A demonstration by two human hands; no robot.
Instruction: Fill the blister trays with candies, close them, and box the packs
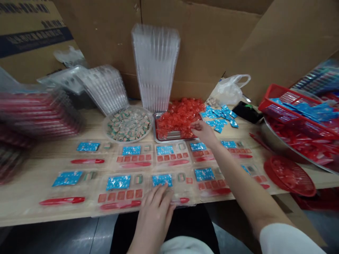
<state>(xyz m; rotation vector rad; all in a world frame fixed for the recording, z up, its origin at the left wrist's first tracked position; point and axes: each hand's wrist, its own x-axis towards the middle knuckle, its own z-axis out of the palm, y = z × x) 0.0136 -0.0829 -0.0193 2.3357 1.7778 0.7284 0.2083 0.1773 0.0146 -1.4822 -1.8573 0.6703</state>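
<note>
Two rows of clear trays [142,150] occupy the worktop [23,203] across the centre and lower part of the frame. Markings: the cardboard box [63,53] at the upper left carries a dark blue band [35,40] with a line of pale Chinese characters, and further dark characters above it; all are too blurred to read with certainty. The blue packets [118,182] in the trays bear a white speckled print, likewise illegible. Most trays show a flat blue packet at the upper left, a small green-and-tan piece [138,179] beside it, a line of red squares [121,195] below, and a long, tapered red item [120,205] along the lower edge. The left hand [158,201] is at the lower centre, fingers bent and close together over a front-row tray, partly covering its contents; one red square is visible at that tray's right. Whether this hand grips anything cannot be told. The right hand [202,131] is at a heap of glossy red packets [182,113] near the centre, fingertips narrowly spaced; whether a packet is pinched cannot be told. The heap overfills a shallow metal tray [173,134], with a round container [127,141] of green-and-tan pieces to its left.
</note>
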